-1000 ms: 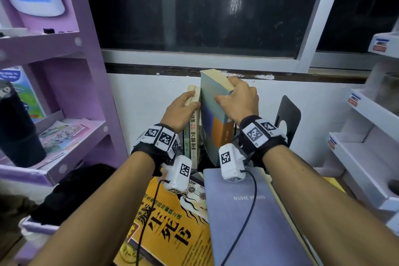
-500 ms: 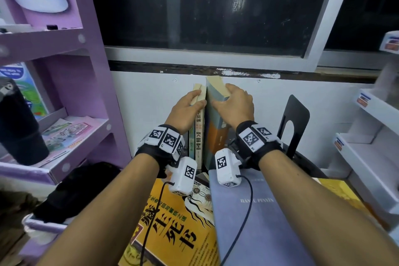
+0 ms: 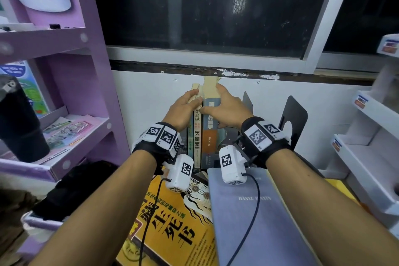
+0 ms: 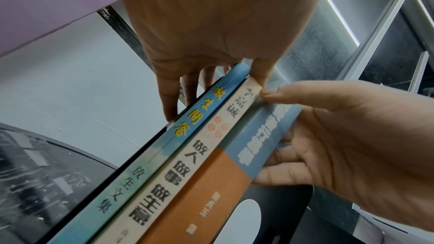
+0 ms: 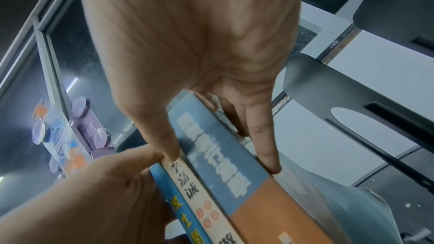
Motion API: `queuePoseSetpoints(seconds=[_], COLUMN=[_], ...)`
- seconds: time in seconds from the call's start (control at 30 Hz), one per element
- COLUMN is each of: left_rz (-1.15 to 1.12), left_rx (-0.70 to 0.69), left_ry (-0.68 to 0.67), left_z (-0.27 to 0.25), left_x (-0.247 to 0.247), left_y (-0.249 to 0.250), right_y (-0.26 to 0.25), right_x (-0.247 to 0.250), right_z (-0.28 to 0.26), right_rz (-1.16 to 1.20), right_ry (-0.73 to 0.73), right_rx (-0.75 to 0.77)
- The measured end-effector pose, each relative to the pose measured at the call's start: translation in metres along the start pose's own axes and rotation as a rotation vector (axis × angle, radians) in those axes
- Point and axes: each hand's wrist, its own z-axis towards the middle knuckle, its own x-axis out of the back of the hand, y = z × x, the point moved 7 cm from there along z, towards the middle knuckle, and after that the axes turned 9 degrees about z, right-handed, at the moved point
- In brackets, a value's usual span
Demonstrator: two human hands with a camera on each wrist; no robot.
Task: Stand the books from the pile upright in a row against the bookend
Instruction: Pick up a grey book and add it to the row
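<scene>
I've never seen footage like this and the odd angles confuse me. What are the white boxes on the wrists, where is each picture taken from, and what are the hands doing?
No machine here: a person wears three cameras. The white boxes are wrist cameras; the wide picture comes from a head camera. The other two look along each hand at its fingers.

The left hand steadies the standing books. The right hand grips the blue-and-orange book, upright beside them. A black bookend stands to the right, apart from the row. A yellow book and a grey book still lie flat in front.
</scene>
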Motion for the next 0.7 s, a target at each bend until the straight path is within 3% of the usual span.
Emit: queuePoseSetpoints(seconds=[0.7], left_rz=[-0.061], left_rx=[-0.01], left_ry=[-0.031], left_z=[0.019], left_x=[-0.004], left_y=[-0.018], right_y=[0.011], right_x=[-0.012], right_z=[0.013], right_rz=[-0.113], right_ry=[0.074], right_rx=[0.033])
